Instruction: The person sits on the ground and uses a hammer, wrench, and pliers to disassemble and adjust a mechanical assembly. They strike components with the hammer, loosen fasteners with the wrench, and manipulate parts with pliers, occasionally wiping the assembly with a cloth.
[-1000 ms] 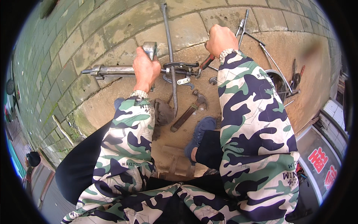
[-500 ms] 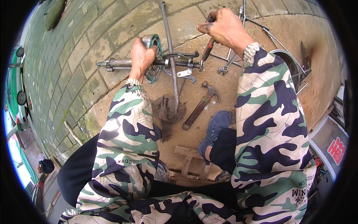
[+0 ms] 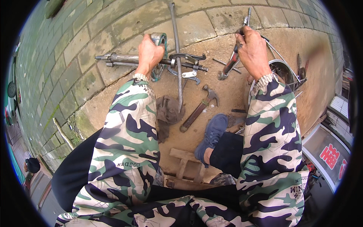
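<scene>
My left hand (image 3: 150, 55) is closed on a ring-shaped metal housing with green edges (image 3: 160, 41). A long steel shaft (image 3: 123, 59) runs through it, and a jawed puller (image 3: 186, 65) sits around the shaft on the right side. Across the puller lies a long pry bar (image 3: 176, 30). My right hand (image 3: 252, 49) is closed around a tool with a red-and-black handle (image 3: 231, 63), pointing down and left. Its working end overlaps the wrench lying there, so its kind is hard to tell. A claw hammer (image 3: 199, 109) lies between my feet and the puller.
A brown rag (image 3: 169, 109) lies below the pry bar. At right stand a round metal basin (image 3: 278, 65) with parts in it, and thin rods (image 3: 279, 51). A coil spring (image 3: 299, 60) lies beyond. Close to me is a wooden frame (image 3: 185, 162), beside my blue shoe (image 3: 215, 132).
My right hand has moved down and to the right with the red-handled tool, whose end now lies over the wrench. My left hand keeps its hold on the housing.
</scene>
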The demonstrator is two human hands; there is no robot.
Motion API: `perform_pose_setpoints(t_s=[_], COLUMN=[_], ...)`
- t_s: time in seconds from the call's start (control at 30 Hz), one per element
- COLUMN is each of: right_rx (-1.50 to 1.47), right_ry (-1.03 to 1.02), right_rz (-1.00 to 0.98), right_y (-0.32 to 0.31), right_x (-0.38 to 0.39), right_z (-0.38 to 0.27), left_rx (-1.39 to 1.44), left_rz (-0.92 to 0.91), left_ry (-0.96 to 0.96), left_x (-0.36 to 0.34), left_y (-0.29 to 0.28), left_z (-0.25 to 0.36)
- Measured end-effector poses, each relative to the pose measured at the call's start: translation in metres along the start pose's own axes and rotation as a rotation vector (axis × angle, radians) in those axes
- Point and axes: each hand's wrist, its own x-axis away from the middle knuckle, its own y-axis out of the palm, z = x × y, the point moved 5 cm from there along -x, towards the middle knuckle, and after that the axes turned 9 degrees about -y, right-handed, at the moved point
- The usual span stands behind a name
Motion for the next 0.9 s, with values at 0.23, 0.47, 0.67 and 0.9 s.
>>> perform_pose_setpoints(t_s=[0.23, 0.47, 0.67, 0.9], right_rx=[-0.516, 0.064, 0.341, 0.100], right_ry=[0.434, 0.622, 0.261, 0.582], right_rz=[-0.233, -0.342, -0.338, -0.319], right_y=[0.051, 0.138, 0.156, 0.165], right_x=[0.120, 0.250, 0.240, 0.225], right_z=[0.040, 0.038, 0.014, 0.033], left_rx=[-0.028, -0.217, -0.264, -0.255], left_rz=[0.013, 0.105, 0.162, 0.140], left_ry=[-0.036, -0.021, 0.018, 0.062], left_x=[0.007, 0.024, 0.030, 0.030], left_y=[-0.008, -0.019, -0.012, -0.003], left_z=[0.003, 0.011, -0.005, 0.000])
